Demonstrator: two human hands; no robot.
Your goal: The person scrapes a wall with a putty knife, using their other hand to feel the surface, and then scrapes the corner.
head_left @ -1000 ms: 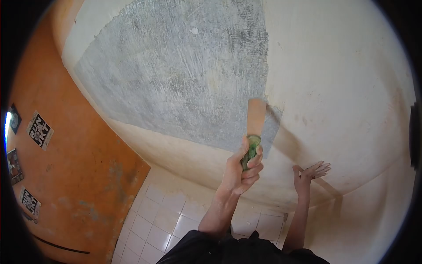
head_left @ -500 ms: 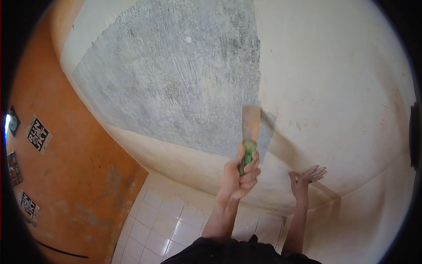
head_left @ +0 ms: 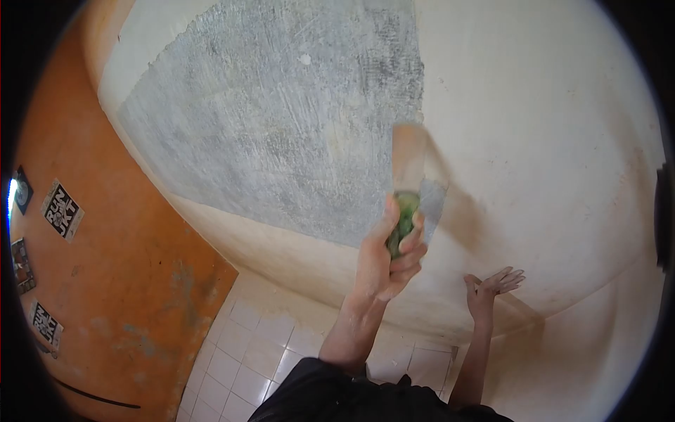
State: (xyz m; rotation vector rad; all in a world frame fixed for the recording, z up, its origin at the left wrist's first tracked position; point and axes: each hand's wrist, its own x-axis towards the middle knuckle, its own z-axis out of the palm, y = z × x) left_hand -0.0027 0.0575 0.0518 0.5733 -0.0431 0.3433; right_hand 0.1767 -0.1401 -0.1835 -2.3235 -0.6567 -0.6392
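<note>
My left hand (head_left: pixel 390 257) is wrapped round the green handle of a scraper (head_left: pixel 408 158), thumb on one side and fingers curled on the other. Its broad flat blade points up the wall and is a little blurred. The blade overlaps the right border of a rough grey patch (head_left: pixel 281 133), where the pale coating (head_left: pixel 520 141) begins. Lower down and to the right, my right hand (head_left: pixel 492 287) rests against the pale wall, palm towards it and fingers stretched out. Nothing is in that hand.
An orange wall (head_left: pixel 105 281) with black-and-white stickers (head_left: pixel 62 211) meets the pale wall at the left. White floor tiles (head_left: pixel 242 352) lie below, near my black clothing (head_left: pixel 337 397). A dark object (head_left: pixel 663 218) shows at the right edge.
My left hand has moved the scraper upward along the patch's right border, tilting it slightly. My right hand has stayed almost where it was.
</note>
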